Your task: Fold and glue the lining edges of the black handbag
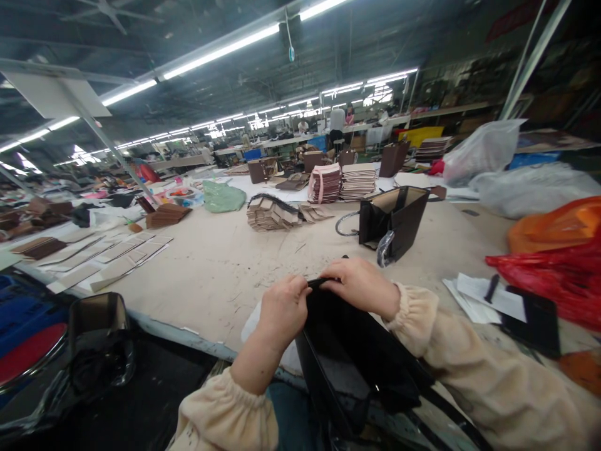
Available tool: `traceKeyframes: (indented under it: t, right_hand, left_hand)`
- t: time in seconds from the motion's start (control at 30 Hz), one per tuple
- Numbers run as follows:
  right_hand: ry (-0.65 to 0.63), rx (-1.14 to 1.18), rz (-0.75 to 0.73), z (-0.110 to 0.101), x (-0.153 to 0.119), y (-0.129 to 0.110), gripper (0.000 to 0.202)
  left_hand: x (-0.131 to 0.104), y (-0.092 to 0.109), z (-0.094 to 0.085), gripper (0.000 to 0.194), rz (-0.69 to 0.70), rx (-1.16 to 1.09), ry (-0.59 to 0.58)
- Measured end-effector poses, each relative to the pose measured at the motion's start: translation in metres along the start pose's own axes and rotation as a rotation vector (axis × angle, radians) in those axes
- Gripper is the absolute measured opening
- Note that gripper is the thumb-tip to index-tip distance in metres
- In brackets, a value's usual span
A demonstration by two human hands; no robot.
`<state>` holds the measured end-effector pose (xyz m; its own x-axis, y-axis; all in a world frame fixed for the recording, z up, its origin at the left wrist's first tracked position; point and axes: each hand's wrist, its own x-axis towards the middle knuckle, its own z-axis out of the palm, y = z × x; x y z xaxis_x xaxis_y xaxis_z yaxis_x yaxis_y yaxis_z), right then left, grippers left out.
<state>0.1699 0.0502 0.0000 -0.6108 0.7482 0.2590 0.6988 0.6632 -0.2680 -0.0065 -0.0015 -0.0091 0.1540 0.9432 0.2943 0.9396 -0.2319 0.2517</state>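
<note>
A black handbag (347, 357) leans at the table's near edge, its open mouth facing me and its strap trailing at the lower right. My left hand (284, 307) pinches the top corner of its rim. Close beside it, my right hand (359, 283) grips the same rim from above, fingers curled over the edge. The fingertips of both hands nearly meet, and the far side of the bag is hidden. Beyond my right hand stands a dark brown handbag (399, 219), open at the top, with a plastic-wrapped handle.
Cut pieces (270, 213) lie stacked mid-table, with strapped brown panels (325, 183) behind. Flat strips (113, 257) spread at the left. On the right are a red plastic bag (558, 282), papers (488, 297) and a dark phone-like slab (535, 322). A red stool (32, 354) stands lower left.
</note>
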Motion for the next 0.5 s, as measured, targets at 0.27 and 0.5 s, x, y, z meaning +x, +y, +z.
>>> traceKeyframes:
  t: [0.27,0.5]
  right_hand:
    - [-0.014,-0.074,0.005,-0.0019,0.0004,-0.0023,0.018]
    - [-0.008,-0.090,0.010,-0.0026,-0.0009,-0.0031,0.018]
  left_hand:
    - [0.0010,0.0028,0.0019,0.016,-0.010,0.075,0.027]
    - [0.0012,0.0035,0.0047,0.013,-0.016,0.104,0.051]
